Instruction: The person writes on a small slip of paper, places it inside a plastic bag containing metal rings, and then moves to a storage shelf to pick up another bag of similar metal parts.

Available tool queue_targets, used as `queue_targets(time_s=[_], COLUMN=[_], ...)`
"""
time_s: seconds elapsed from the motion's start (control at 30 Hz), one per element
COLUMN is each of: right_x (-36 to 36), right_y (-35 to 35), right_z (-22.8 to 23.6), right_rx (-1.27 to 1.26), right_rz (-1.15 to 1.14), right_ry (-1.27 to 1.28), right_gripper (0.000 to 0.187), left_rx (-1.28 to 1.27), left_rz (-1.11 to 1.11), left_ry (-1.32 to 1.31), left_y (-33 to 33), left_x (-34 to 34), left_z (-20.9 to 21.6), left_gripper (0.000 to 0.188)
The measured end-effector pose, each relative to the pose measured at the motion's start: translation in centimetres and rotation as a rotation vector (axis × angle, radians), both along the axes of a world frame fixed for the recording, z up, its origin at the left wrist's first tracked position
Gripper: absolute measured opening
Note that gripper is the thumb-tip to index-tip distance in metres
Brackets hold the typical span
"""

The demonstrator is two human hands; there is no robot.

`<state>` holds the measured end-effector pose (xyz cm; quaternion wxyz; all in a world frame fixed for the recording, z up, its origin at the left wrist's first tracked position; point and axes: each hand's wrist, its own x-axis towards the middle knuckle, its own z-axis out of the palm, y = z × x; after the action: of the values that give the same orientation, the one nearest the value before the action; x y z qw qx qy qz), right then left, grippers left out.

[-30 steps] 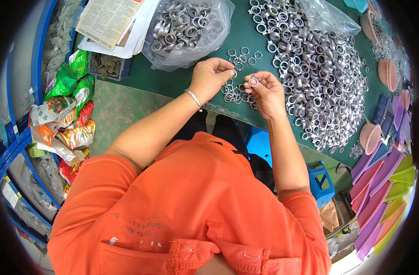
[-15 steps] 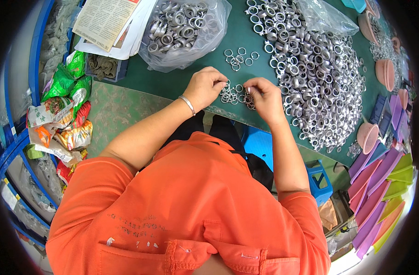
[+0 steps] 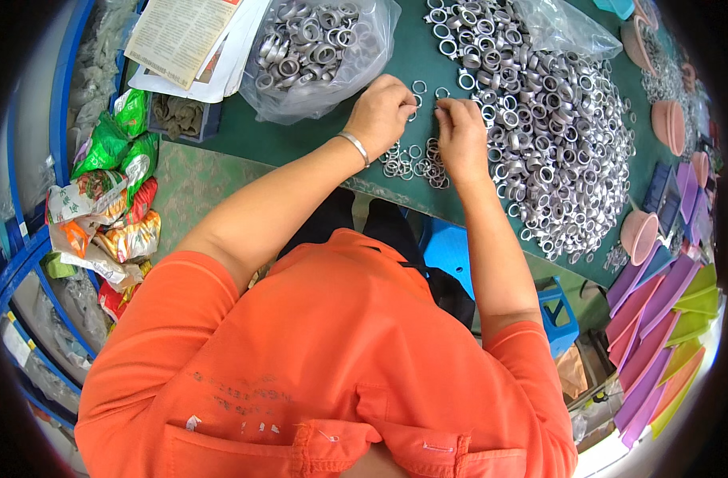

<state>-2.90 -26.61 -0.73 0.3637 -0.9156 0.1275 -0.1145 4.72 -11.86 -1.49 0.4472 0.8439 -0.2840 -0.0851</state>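
My left hand (image 3: 381, 115), a metal bangle at its wrist, reaches over the green table, its fingers closed at a thin metal ring (image 3: 416, 100) largely covered by the fingertips. Opposite it, my right hand (image 3: 463, 137) has thumb and forefinger drawn together just below another metal ring (image 3: 442, 93). Whether those fingers grip it I cannot make out. One more loose ring (image 3: 419, 86) lies just beyond the left fingertips. Between my wrists, near the table's front edge, sits a small group of similar rings (image 3: 414, 152).
A large heap of grey metal ring parts (image 3: 551, 119) spreads to the right. Far left, a clear plastic bag (image 3: 320, 68) holds more, beside papers (image 3: 185, 36). Pink baskets (image 3: 639, 237) line the right. A blue stool (image 3: 557, 317) stands below the table's edge.
Both hands have moved away from the near ring group, farther across the table to the loose rings. The near group is now uncovered.
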Motion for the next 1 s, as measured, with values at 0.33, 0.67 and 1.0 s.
queue_targets(time_s=[0.33, 0.67, 1.0], right_x=[-1.6, -2.9, -3.2], right_y=[-0.6, -1.1, -1.2], right_z=[2.3, 2.8, 2.5], right_rx=[1.010, 1.020, 1.013], right_rz=[-0.291, -0.244, -0.219], right_ry=[0.286, 0.318, 0.369], right_gripper=[0.018, 0.018, 0.014], left_rx=[0.090, -0.115, -0.021], left_rz=[0.083, 0.175, 0.030], left_ry=[0.059, 0.401, 0.769], left_y=[-0.5, 0.0, 2.6], left_x=[-0.5, -1.3, -3.3], left_z=[0.5, 1.2, 2.9], left_gripper=[0.016, 0.010, 0.013])
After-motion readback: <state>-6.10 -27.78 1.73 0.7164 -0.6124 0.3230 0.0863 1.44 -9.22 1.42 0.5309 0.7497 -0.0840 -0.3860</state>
